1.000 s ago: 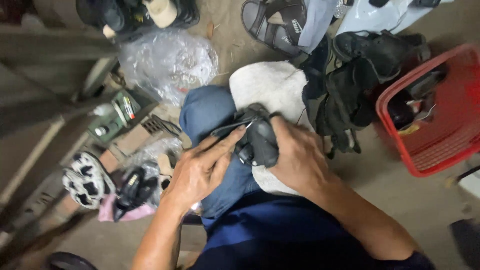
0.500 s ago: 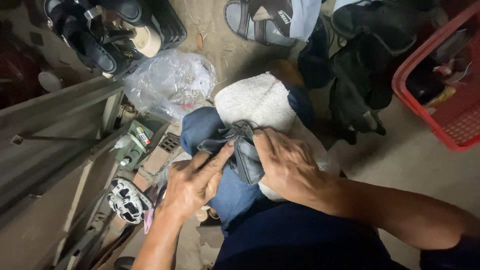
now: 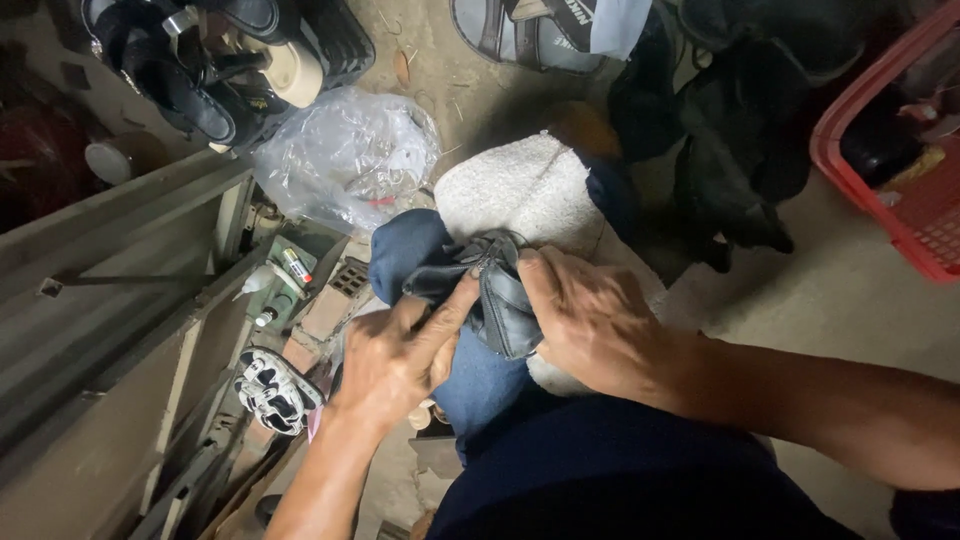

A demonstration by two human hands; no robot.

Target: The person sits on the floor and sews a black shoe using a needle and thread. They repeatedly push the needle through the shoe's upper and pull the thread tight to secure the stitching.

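A dark leather piece (image 3: pixel 500 300) is pinched on the knee by the left hand (image 3: pixel 395 360) and pressed flat by the right hand (image 3: pixel 590 325); seemingly mid-handling, a firmer grip is called for next.

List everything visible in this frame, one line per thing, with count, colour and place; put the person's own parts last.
dark leather piece: one, dark grey, on the knee, gripped by both hands
white towel: one, off-white, spread beyond the knee
clear plastic bag: one, transparent, on the floor, upper left of the towel
sandals: several, black, top left
grey sandal: one, top centre
dark bags or footwear: a heap, black, upper right
red basket: one, red, right edge
glue tube: one, small, in a green tray at left
black-and-white shoe: one, lower left
knee: one, blue trousers, centre
left hand: pinches the piece
right hand: presses the piece
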